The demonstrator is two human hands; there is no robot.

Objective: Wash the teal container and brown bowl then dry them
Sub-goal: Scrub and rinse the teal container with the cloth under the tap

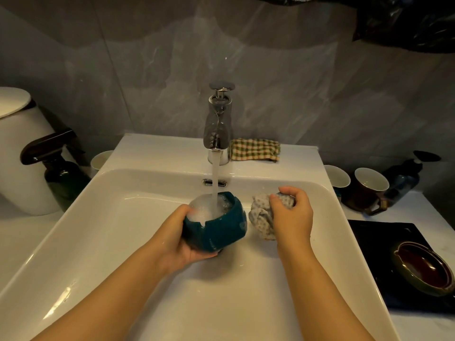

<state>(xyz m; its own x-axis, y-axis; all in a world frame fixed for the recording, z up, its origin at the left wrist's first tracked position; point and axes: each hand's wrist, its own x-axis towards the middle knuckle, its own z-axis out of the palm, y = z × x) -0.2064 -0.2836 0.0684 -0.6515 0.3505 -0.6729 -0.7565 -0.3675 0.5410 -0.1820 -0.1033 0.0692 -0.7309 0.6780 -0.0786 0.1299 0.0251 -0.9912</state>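
Head view, rinse stage of the wash. White ceramic sink [118, 242] fills most of the frame, with the white desk [423, 328] alongside it. Chrome tap [218, 129] on the back rim runs a steady water stream [215, 178] straight into the mouth of the teal container [219, 230], a rounded vessel with a notched rim. The container is held mouth upward over the middle of the basin, and white foam [204, 205] brims at its top.

Brown bowl [423, 269], glazed dark with an olive rim, lies on a black mat [369, 232] on the desk at the right. It is well apart from the sink and apparently not yet washed.

Left hand [177, 239] cups the teal container from the side and below, its fingers [209, 254] curled under the base. Right hand [293, 217] is just beside the container but apart from it, its fingers [283, 193] closed round a bunched grey spotted cloth [261, 215]. A folded checked cloth [254, 149] lies on the back rim beside the tap.

The step appears to call for the following:
- Turn the container slowly under the stream so that water reaches every notch and the outer wall.
- Tip it to pour the foam out rather than letting it overflow.
- Hold it low over the basin with a firm grip, since wet, soapy glaze is likely to be slippery.
- The checked cloth looks dry and would suit the drying.
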